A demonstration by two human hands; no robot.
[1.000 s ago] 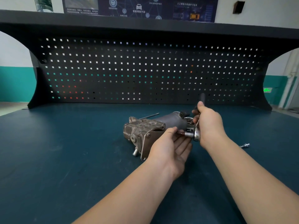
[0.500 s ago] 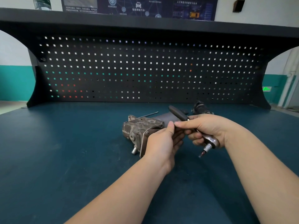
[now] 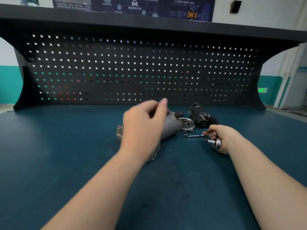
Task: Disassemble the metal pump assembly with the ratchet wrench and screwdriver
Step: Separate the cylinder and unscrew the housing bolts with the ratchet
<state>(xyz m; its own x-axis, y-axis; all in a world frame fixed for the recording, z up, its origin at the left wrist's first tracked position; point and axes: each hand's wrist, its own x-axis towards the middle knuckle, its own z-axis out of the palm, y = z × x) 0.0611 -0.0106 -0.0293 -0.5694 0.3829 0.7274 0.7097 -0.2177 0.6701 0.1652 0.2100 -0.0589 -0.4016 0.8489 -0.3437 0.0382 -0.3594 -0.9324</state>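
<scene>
The person is working in the middle of the disassembly: the metal pump assembly [image 3: 167,128] is lying on its side on the dark blue bench [image 3: 58,163], near the centre, and some parts are already lying apart from it. The left hand [image 3: 142,125] is hovering over the pump body, blurred, with its fingers loosely curled; I cannot tell if it is touching or holding anything. The right hand [image 3: 221,138] is gripping the ratchet wrench [image 3: 214,142] by its shiny round head, the short bit pointing left. Just beside its fingertips a slim bright bolt [image 3: 195,135] is lying on the bench. I judge that the next move is steadying the pump and seating the bit squarely on another fastener. The pump body is dull grey, rounded, with ribbed fins at its left end; a round silvery cover [image 3: 187,124] and a black cylindrical part [image 3: 201,117] are resting behind.
</scene>
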